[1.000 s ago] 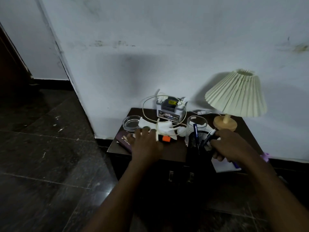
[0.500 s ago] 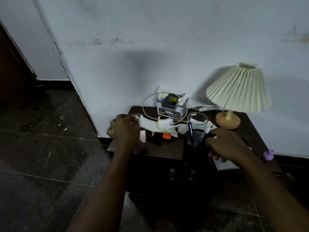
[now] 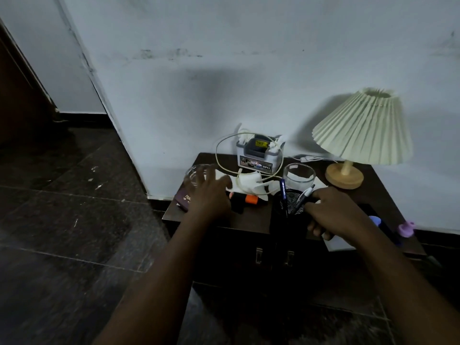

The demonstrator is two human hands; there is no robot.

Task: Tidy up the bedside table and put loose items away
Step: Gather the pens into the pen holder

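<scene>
Standing against a white wall (image 3: 249,70), the dark surface (image 3: 251,220) carried a clutter of loose things. The left hand (image 3: 211,196) was over its left part, fingers straight and spread wide, holding nothing. Its fingertips were blurred in front of a shallow glass dish (image 3: 193,171), and whether they touched it could not be told. A maroon booklet (image 3: 183,199) lay at the front left corner, partly hidden by that hand. Just right of the hand lay a black marker (image 3: 250,199) with an orange band, and behind it a crumpled white tissue (image 3: 249,181).

The right hand (image 3: 333,215) gripped a black mesh cup (image 3: 288,210) near the front edge, thumb at the rim and fingers curled round its right side. A blue pen (image 3: 283,188) and a black pen (image 3: 305,197) with a white tip stood tilted in the cup. A white sheet (image 3: 339,242) lay under the right hand at the front edge. Behind the cup stood a clear glass (image 3: 298,174), upright.

At the back, against the wall, sat a grey box (image 3: 258,159), with a pale cable (image 3: 217,155) looping from it down over the tissue. A lamp (image 3: 363,128) with a pleated cream shade stood at the back right on a round wooden base. A small purple thing (image 3: 406,228) showed at the right edge. Two metal pulls (image 3: 258,255) showed on the front below the surface.
</scene>
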